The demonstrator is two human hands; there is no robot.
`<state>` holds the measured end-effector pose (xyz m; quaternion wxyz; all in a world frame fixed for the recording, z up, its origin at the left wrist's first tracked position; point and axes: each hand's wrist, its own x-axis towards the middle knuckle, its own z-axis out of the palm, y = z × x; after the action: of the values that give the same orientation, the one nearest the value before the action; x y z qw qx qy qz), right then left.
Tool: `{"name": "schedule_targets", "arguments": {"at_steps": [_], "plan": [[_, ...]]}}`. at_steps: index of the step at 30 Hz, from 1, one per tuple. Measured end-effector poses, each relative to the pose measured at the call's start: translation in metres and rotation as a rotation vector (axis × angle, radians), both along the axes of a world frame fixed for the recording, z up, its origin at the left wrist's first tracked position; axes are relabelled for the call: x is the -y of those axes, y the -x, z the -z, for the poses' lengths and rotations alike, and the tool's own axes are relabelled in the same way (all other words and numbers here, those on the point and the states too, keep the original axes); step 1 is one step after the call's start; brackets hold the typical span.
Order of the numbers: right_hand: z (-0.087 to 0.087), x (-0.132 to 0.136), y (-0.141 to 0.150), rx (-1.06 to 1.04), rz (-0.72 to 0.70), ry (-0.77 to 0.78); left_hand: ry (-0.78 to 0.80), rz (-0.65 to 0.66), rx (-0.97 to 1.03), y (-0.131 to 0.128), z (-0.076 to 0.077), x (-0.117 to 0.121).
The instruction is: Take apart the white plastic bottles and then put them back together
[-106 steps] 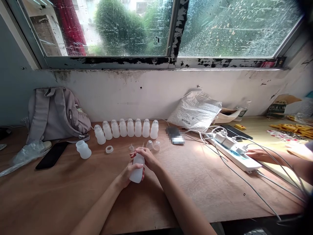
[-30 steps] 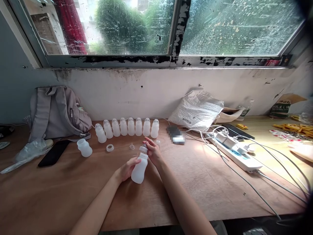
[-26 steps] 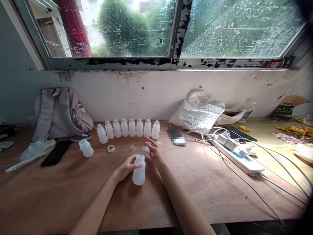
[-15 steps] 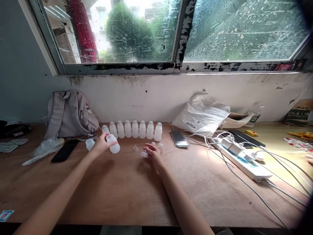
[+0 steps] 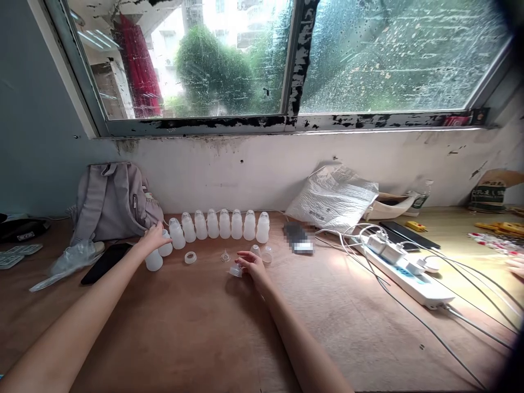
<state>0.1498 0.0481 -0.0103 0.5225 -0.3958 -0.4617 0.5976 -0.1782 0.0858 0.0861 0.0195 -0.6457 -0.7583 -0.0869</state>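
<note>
My left hand [image 5: 154, 238] is closed at the left end of a row of capped, milky-white baby bottles [image 5: 224, 224]. Its fingers are on a white bottle [image 5: 165, 248], and part of that bottle is hidden behind them. Just below it is another white bottle body [image 5: 154, 261]. A white screw ring [image 5: 190, 257] lies in front of the row. Farther right is a small thin-looped clear part [image 5: 225, 256]. My right hand [image 5: 249, 265] pinches a small clear plastic piece [image 5: 235, 270]. Beside its fingers stand two clear domed pieces [image 5: 266, 254].
At left are a grey backpack [image 5: 114, 202], a crumpled plastic bag [image 5: 73, 259] and a black phone [image 5: 105, 264]. A silver bubble mailer [image 5: 333, 196] leans on the wall. To the right, a power strip [image 5: 409, 275] trails several cables across the wooden table [image 5: 196, 338].
My left hand has moved left and back with the white bottle it held. The screw ring now shows on the table. My right hand keeps its clear piece, almost unmoved. The view has tilted slightly upward.
</note>
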Motion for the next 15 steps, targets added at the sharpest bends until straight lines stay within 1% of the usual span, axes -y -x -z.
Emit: {"name": "schedule_targets", "arguments": {"at_steps": [4, 10, 12, 15], "plan": [[-0.001, 0.001, 0.0, -0.003, -0.002, -0.011, 0.044, -0.015, -0.014, -0.001, 0.003, -0.001], [-0.001, 0.002, -0.001, 0.037, 0.001, -0.035, 0.09, -0.052, -0.028, -0.007, 0.003, 0.005], [-0.002, 0.002, 0.0, 0.105, 0.03, -0.093, 0.099, -0.067, -0.054, -0.009, 0.002, 0.007], [-0.003, 0.004, 0.002, 0.273, 0.11, -0.269, 0.046, -0.06, -0.106, -0.014, -0.004, 0.01]]}}
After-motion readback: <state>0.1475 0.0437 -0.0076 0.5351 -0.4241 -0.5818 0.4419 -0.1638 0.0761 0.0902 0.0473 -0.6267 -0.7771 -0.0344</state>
